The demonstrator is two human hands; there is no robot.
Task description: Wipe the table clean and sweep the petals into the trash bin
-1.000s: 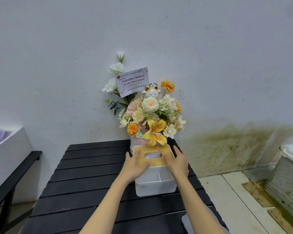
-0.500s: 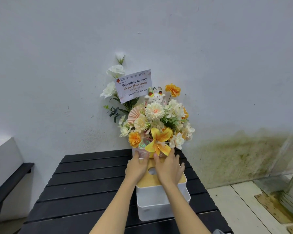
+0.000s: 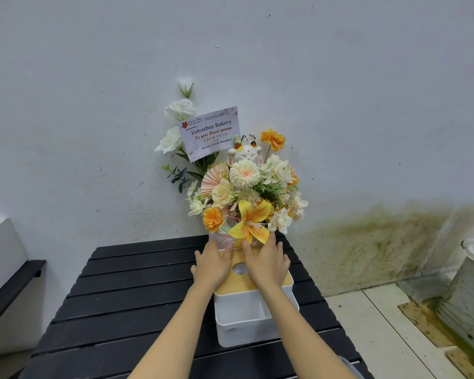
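Flower arrangement (image 3: 241, 192) at table's (image 3: 137, 296) 12 o'clock edge, against wall (image 3: 340, 91); tissue box (image 3: 253, 305) directly before it.

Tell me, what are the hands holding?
Both hands, left and right, reach over the tissue box and touch the flower arrangement's wrapped base; no clear grip.

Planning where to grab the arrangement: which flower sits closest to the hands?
The yellow lily at the bouquet's front bottom, just above both hands' fingertips; the other blooms sit higher or further back.
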